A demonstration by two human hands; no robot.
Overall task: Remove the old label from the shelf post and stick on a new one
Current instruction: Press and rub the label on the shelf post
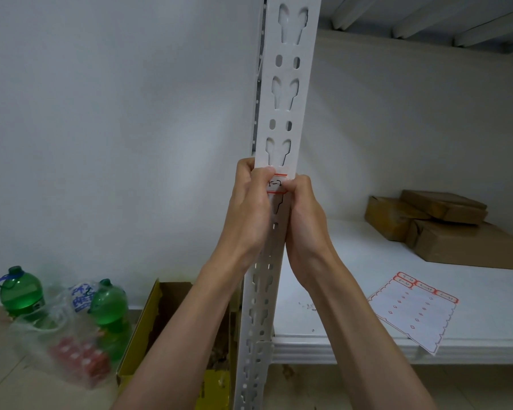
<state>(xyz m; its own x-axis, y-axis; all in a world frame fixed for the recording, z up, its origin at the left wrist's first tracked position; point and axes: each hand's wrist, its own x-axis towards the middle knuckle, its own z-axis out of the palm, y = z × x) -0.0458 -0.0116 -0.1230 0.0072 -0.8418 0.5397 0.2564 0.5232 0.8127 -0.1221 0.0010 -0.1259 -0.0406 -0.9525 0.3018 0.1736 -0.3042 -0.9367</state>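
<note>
both sets of fingers [267, 173] are curled onto the label [276, 183] on the shelf post [282, 113], left hand [249, 208] pinching its left edge, right hand [304, 208] its right. whether it is coming off or going on, i cannot tell; work slowly from one corner, flat against the post. the label sheet [412, 312] lies on the shelf [353, 261], right.

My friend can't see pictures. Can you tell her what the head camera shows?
Two hands, left hand and right hand, hold a red-edged label against a white slotted shelf post, fingertips on its sides. A label sheet and cardboard boxes lie on the shelf; green bottles stand on the floor.
</note>
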